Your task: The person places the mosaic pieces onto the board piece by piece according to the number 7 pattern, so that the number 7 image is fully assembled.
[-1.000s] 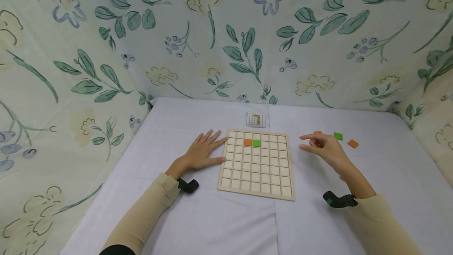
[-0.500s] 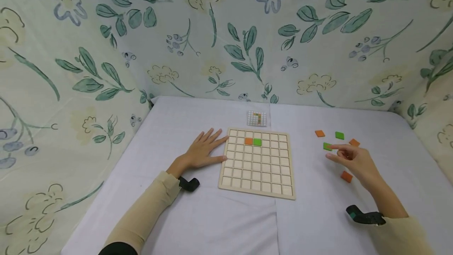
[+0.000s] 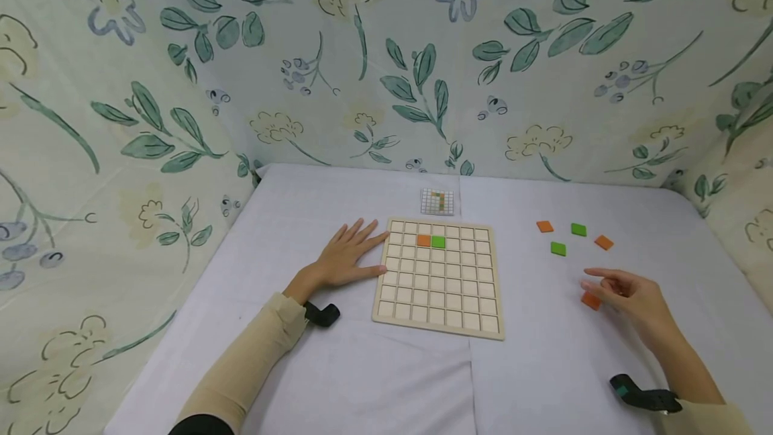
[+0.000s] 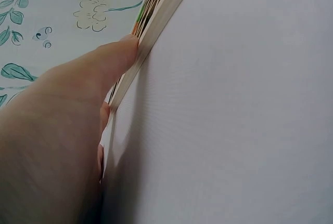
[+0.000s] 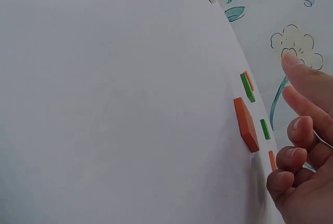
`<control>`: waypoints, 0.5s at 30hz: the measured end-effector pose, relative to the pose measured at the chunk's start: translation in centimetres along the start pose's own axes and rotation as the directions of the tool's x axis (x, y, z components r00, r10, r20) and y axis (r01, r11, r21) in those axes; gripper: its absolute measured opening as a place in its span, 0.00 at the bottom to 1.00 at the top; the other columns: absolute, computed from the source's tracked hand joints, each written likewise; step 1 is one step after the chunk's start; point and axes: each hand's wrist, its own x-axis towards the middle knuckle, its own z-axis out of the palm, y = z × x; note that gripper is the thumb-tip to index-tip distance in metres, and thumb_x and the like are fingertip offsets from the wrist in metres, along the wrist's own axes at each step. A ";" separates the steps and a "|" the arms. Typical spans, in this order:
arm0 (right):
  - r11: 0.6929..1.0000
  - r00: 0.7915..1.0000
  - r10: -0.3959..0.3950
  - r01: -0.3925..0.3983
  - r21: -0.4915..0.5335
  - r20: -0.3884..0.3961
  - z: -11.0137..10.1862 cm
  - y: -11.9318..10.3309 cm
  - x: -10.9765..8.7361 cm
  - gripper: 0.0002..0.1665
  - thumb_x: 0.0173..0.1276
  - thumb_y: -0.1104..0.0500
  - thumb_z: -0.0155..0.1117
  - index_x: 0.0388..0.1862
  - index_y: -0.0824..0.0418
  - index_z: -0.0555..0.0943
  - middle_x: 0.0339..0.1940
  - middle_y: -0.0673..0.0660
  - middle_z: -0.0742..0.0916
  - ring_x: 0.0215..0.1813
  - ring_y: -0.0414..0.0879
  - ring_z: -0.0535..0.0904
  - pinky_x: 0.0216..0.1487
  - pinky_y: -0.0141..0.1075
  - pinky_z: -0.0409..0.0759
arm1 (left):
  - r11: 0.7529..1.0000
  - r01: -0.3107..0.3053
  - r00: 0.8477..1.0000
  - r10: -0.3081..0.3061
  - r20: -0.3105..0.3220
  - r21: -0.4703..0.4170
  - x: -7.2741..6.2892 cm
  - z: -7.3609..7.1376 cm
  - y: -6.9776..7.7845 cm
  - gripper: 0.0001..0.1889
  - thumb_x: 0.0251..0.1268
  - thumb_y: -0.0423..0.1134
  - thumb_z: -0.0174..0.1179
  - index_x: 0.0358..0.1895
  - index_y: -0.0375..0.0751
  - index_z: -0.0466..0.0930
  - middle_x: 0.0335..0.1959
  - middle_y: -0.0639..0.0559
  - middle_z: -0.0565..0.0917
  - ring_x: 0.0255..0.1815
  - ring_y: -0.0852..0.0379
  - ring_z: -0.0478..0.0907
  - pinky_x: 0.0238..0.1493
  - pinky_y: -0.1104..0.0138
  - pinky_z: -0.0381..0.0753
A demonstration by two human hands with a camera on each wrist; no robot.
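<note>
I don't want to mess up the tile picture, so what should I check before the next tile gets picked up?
1. Left hand touching the board: ok.
2. Orange placed tile and green placed tile side by side: ok.
3. Right hand free: ok.
4. Nearest loose orange tile picked up: not ok, not yet.
5. Board exactly matching the pattern card's squares: cannot tell, too small.

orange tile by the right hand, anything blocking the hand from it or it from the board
Nothing visible does: the right hand is close by the orange tile, and only white cloth lies between that tile and the board.
</note>
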 end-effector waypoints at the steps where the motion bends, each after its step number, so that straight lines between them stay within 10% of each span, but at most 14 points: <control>1: 1.000 1.000 0.010 -0.010 -0.011 -0.001 0.0 0.1 -0.1 0.35 0.69 0.45 0.68 0.61 0.72 0.78 0.27 0.53 0.73 0.30 0.42 0.65 0.23 0.36 0.63 | 1.000 0.001 1.000 -0.001 0.001 0.000 0.0 0.0 0.0 0.43 0.66 0.76 0.41 0.81 0.64 0.46 0.82 0.53 0.42 0.81 0.46 0.33 0.77 0.49 0.30; 15: 0.989 0.993 0.118 -0.117 -0.095 0.001 0.3 1.7 -0.6 0.38 0.66 0.42 0.70 0.61 0.71 0.79 0.32 0.53 0.76 0.34 0.40 0.67 0.26 0.32 0.67 | 1.000 0.000 1.000 0.000 0.001 -0.011 -0.1 0.0 0.0 0.44 0.66 0.76 0.41 0.81 0.64 0.47 0.82 0.53 0.42 0.81 0.46 0.32 0.77 0.49 0.29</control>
